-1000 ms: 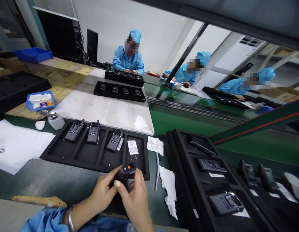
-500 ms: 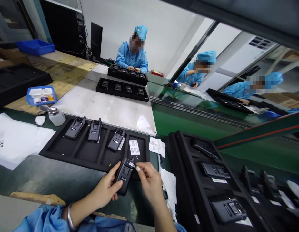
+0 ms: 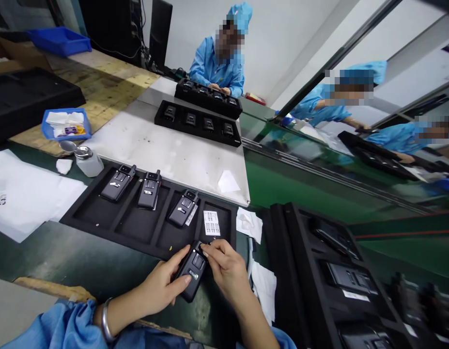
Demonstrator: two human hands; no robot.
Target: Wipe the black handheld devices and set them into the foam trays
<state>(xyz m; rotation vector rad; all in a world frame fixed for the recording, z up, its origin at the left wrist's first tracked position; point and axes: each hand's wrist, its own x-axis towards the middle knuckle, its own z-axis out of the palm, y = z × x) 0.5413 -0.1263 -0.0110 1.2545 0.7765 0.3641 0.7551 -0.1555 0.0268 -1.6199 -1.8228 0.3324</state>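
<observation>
Left hand (image 3: 155,286), right hand (image 3: 227,269) gripping black radio (image 3: 193,274) at foam tray (image 3: 100,223) edge; green bench (image 3: 64,257) below.

The left forearm (image 3: 128,312) is pointing in from about seven o'clock, and the left wrist (image 3: 107,325) is bending gently while the left hand (image 3: 161,283) is cupping palm-up, its left fingers (image 3: 182,281) curling toward two o'clock. The right forearm (image 3: 255,322) is rising from about five o'clock, and the right hand (image 3: 227,266) is arching palm-down just beside the left, its right fingertips (image 3: 206,250) pinching toward nine o'clock.
</observation>
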